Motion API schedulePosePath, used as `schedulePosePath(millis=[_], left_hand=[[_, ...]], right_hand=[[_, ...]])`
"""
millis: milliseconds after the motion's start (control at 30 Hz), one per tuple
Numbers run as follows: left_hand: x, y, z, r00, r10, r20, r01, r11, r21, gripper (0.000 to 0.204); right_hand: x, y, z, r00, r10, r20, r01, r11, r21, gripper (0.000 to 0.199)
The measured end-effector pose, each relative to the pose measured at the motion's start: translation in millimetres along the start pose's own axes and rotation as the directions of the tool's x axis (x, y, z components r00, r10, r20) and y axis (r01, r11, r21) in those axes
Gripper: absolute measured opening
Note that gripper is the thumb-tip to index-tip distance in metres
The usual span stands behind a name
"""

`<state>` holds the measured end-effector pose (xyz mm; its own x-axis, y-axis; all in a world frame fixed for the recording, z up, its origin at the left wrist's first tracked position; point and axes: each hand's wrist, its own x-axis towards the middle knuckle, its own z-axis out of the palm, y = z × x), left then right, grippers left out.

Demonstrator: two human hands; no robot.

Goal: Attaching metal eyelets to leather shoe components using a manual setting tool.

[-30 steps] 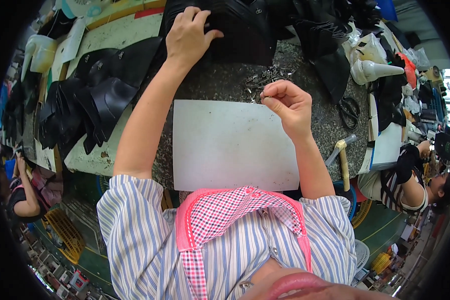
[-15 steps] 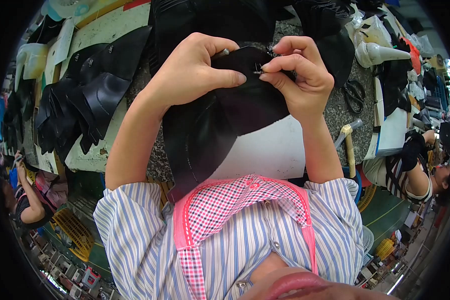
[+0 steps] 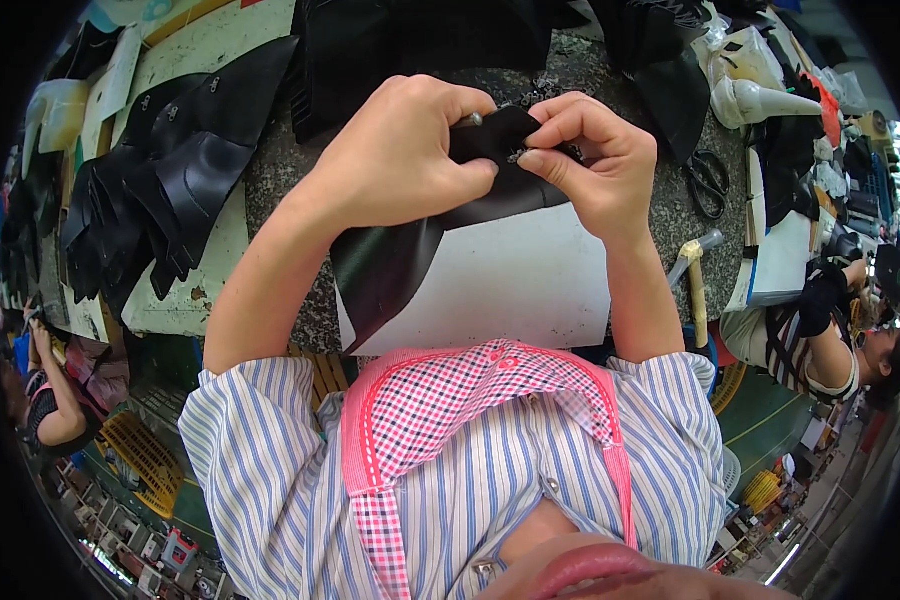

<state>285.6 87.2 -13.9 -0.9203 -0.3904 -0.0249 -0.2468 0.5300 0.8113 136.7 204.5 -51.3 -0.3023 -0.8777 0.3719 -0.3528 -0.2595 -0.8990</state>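
Note:
A black leather piece is held up between my hands, and its lower part hangs over a white sheet. My left hand is closed on the leather's upper left side. A small rounded metal tip pokes out by its index finger; the rest of that object is hidden. My right hand pinches the leather's upper right edge with thumb and index finger. Right at that thumb tip is a small silvery metal fitting, too small to make out fully.
Several black leather pieces with small metal fittings lie stacked on the left. Small metal bits lie beyond my hands. On the right are black scissors, a hammer-like tool and a white spouted bottle. People sit at both sides.
The leather has moved up and away from my body, baring more of the white sheet. My left hand has shifted slightly right, nearer the right hand, which now pinches the leather edge.

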Motion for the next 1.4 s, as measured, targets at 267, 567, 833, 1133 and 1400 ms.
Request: schedulePosePath(millis=[267, 567, 833, 1133, 1400], left_hand=[[-9.5, -0.1, 23.5, 0.968, 0.153, -0.201, -0.154, 0.988, 0.010, 0.022], [-16.2, -12.9, 43.3, 0.703, 0.640, -0.309, -0.467, 0.744, 0.478, 0.018], [-16.7, -17.9, 45.0, 0.634, 0.634, -0.443, -0.492, 0.772, 0.402, 0.020], [-27.1, -22.3, 35.6, 0.768, 0.529, -0.361, -0.383, 0.831, 0.404, 0.017], [-32.3, -72.6, -78.8, 0.822, -0.194, -0.535, 0.183, 0.980, -0.074, 0.019]], right_hand=[[-6.0, -3.5, 0.5, 0.999, 0.046, -0.018, -0.046, 0.999, 0.006, 0.016], [-25.6, -9.4, 7.9, 0.996, 0.038, -0.082, -0.015, 0.964, 0.267, 0.017], [-29.2, -13.0, 5.4, 0.995, -0.093, 0.044, 0.080, 0.969, 0.232, 0.014], [-11.5, 4.9, 12.4, 0.951, 0.024, 0.310, -0.113, 0.955, 0.273, 0.019], [20.9, 68.7, -3.7, 0.995, -0.084, 0.057, 0.097, 0.951, -0.292, 0.020]])
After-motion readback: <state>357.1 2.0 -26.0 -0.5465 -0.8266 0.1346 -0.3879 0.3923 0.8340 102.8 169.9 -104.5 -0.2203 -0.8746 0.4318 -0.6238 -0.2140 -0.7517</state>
